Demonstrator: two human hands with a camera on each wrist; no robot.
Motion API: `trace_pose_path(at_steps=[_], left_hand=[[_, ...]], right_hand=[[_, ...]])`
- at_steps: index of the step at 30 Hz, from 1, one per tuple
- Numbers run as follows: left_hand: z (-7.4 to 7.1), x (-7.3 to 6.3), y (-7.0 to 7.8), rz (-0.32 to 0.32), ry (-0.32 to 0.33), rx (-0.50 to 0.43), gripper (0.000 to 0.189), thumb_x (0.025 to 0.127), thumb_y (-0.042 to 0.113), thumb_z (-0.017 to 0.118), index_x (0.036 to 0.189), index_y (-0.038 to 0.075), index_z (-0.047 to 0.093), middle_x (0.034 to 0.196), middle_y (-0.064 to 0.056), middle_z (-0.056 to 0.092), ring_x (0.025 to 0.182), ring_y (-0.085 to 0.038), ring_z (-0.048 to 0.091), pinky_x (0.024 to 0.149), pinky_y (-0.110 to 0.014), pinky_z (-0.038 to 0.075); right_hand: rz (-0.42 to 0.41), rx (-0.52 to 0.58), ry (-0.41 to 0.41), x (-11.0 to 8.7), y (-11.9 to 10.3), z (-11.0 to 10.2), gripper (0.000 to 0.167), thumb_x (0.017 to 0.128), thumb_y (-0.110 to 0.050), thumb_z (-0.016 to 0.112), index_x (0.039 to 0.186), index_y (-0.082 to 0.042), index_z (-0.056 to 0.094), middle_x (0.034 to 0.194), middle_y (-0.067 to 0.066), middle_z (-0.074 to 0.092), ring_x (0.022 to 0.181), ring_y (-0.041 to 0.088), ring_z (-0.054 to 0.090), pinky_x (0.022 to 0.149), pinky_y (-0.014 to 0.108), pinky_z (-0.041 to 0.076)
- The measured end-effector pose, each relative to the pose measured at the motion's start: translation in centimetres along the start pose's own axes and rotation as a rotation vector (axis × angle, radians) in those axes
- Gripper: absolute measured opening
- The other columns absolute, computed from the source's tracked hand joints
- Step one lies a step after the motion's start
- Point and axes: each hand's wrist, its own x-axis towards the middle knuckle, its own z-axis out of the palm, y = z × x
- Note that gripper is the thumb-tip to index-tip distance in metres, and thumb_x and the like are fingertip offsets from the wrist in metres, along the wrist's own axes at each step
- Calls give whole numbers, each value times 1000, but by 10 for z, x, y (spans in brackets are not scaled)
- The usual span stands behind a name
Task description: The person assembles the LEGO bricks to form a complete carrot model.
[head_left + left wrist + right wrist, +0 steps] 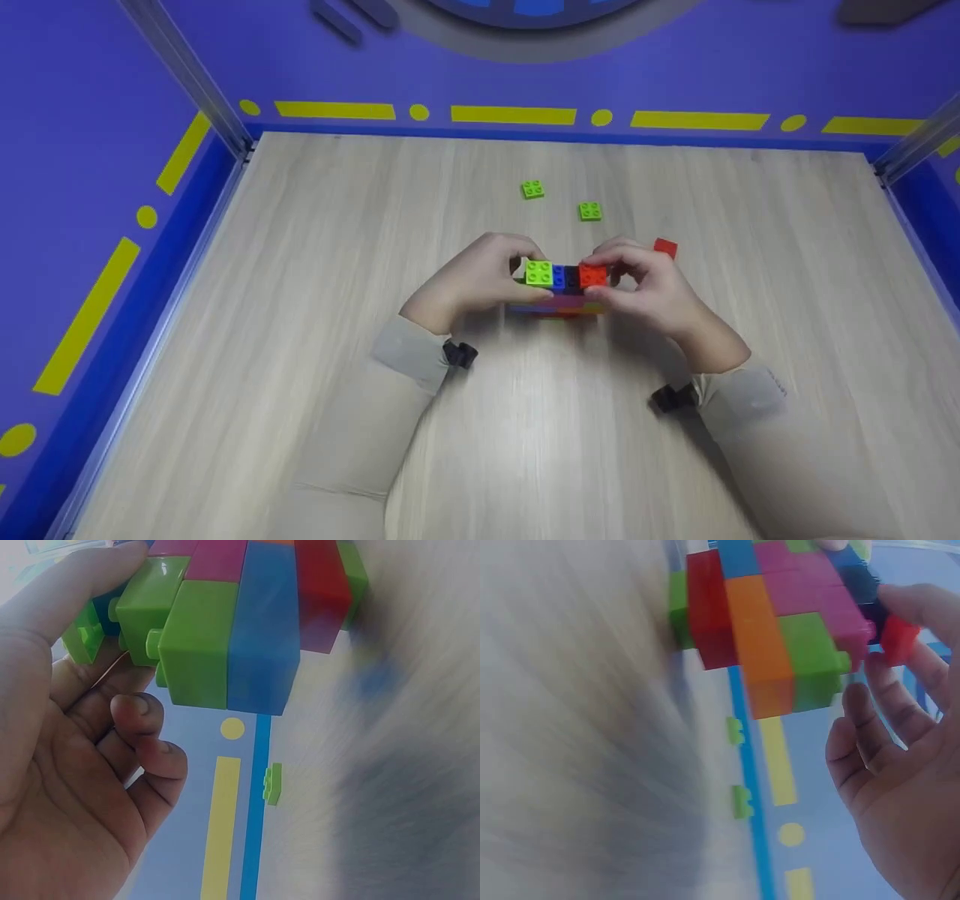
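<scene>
A stack of coloured toy building bricks (761, 652) stands between both hands, with blue, orange, pink, red and green bricks in its layers. At its top left, my left hand (486, 276) pinches a flat lime green brick (538, 273) between thumb and fingers. My right hand (651, 287) pinches a flat red brick (592, 275) at the top right, thumb in front and finger behind. Between these two show a blue brick (559, 277) and a black brick (572, 277). In the left wrist view, the remaining fingers of the left hand (82, 757) curl loosely beside the stack.
Two loose lime green bricks, one farther back (532, 189) and one nearer (590, 211), lie on the wooden table (337, 225) beyond the hands. Another red brick (665, 247) shows just behind the right hand. Blue panels with yellow marks (513, 115) border the table.
</scene>
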Motion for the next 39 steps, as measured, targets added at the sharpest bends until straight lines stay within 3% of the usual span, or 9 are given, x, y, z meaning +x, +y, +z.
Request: trace_pose_path(at_steps=[5,8,15,20,24,29,33,36,39], left_hand=[[1,4,1,-2,-11,21,33,93,30,96,119,15,83,107,1,72,109,-38,65,87,-33,49],[1,8,1,7,-18,25,34,93,29,95,121,15,82,108,0,72,109,-39,66,87,-33,49],[1,15,-2,61,-46,32,37,93,27,94,126,16,80,114,-1,74,113,-39,67,89,-33,51],[-2,18,-13,108,-89,-80,57,91,31,95,142,15,74,130,-4,74,107,-31,63,89,-31,50],[-13,24,-25,123,-70,-203,63,99,39,78,153,10,66,141,-12,72,105,-23,63,89,-37,55],[-29,44,-31,22,8,-256,58,111,47,61,156,10,64,156,-15,67,124,-39,66,108,-61,58],[-34,68,-37,-104,68,-262,56,114,46,66,159,14,62,159,-10,64,121,-43,67,104,-50,59],[-33,83,-46,-198,128,-269,59,111,43,73,162,16,58,163,-8,60,117,-34,69,95,-37,59],[-33,97,-54,-263,190,-245,63,108,35,79,163,17,56,167,-9,56,128,-27,68,100,-33,60]], right_hand=[[76,121,50,-1,9,7,31,94,8,81,123,-2,78,122,4,73,108,17,66,95,23,58],[76,185,81,-3,13,12,31,95,11,77,124,0,75,122,5,73,112,16,67,100,20,59],[36,296,100,-6,26,15,39,94,17,74,131,18,62,123,-4,73,113,12,68,103,20,59],[84,238,57,-9,38,15,49,89,17,80,135,14,64,126,-9,75,118,9,69,108,19,56],[104,217,11,-12,43,17,48,90,14,82,136,11,67,127,-8,76,120,10,70,110,19,55],[105,225,-7,-11,43,18,47,91,11,84,135,9,68,126,-5,77,120,12,71,109,21,57],[113,214,-6,-10,42,17,47,89,11,86,134,7,69,125,-4,78,118,13,71,108,21,58],[111,206,-16,-8,42,18,45,90,9,86,132,5,71,126,-4,77,121,14,70,111,21,56],[104,212,-27,-7,40,20,43,91,8,86,131,4,72,128,-3,77,123,15,70,113,21,55]])
